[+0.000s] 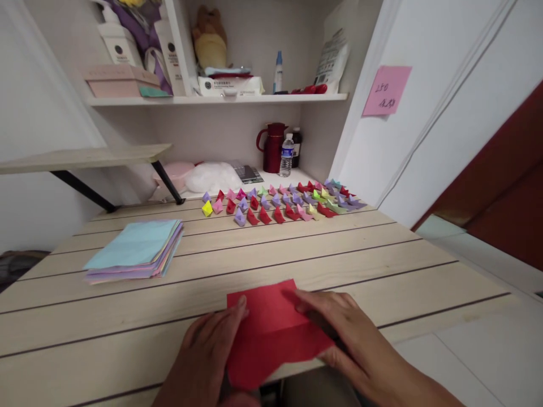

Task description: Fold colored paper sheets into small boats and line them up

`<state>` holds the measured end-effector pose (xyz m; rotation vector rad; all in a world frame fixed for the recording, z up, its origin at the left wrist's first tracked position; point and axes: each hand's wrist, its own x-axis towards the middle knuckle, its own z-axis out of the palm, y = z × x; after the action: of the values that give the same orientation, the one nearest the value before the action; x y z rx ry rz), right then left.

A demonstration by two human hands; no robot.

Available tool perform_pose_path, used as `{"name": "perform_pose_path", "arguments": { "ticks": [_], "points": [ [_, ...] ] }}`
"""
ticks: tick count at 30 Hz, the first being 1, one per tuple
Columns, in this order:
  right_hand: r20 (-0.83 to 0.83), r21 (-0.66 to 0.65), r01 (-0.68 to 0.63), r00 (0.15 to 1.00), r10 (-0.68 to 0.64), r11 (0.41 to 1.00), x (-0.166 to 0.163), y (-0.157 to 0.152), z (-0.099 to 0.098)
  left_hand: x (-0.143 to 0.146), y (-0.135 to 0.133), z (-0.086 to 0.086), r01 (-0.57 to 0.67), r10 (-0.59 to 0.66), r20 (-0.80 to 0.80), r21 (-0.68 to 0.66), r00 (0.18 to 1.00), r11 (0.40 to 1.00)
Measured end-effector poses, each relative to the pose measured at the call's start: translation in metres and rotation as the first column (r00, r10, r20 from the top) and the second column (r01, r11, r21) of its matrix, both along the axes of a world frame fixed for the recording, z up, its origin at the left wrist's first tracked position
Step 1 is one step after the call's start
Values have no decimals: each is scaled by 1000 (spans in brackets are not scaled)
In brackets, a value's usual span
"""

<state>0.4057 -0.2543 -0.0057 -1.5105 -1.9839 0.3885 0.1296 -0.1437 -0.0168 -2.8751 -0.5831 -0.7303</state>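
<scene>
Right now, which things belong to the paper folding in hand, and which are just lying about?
In hand:
- red paper sheet, part folded, under the left hand and right hand
- stack of pastel paper sheets
- rows of small folded coloured paper shapes

Lying about:
- dark red jug
- clear plastic water bottle
- pink sticky note
- brown plush toy on the white shelf

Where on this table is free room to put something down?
Bare: the table strip between the paper boats and the red sheet, right of the coloured paper stack. Crowded: the boat rows behind; the near edge, under the left hand and right hand.
</scene>
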Motion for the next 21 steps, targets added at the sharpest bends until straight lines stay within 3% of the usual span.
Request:
{"name": "perform_pose_path", "arguments": {
  "ticks": [4, 8, 11, 16, 21],
  "points": [
    [-100, -35, 178, 978, -181, 983, -5, 15, -3, 2, -8, -2, -144, 166, 87, -215, 982, 966],
    [-135, -120, 267, 950, -282, 956, -8, 35, -2, 11, -7, -10, -230, 281, 133, -305, 950, 924],
    [13, -175, 365, 929, -369, 914, -11, 49, -1, 19, 0, -18, -314, 384, 182, -320, 905, 894],
    [370, -29, 454, 833, -412, 891, -23, 59, -2, 27, 6, -22, -419, 488, 222, -296, 844, 858],
    [441, 8, 428, 809, -387, 904, -28, 57, -1, 30, 4, -20, -523, 569, 285, -226, 771, 822]
  ]
}}
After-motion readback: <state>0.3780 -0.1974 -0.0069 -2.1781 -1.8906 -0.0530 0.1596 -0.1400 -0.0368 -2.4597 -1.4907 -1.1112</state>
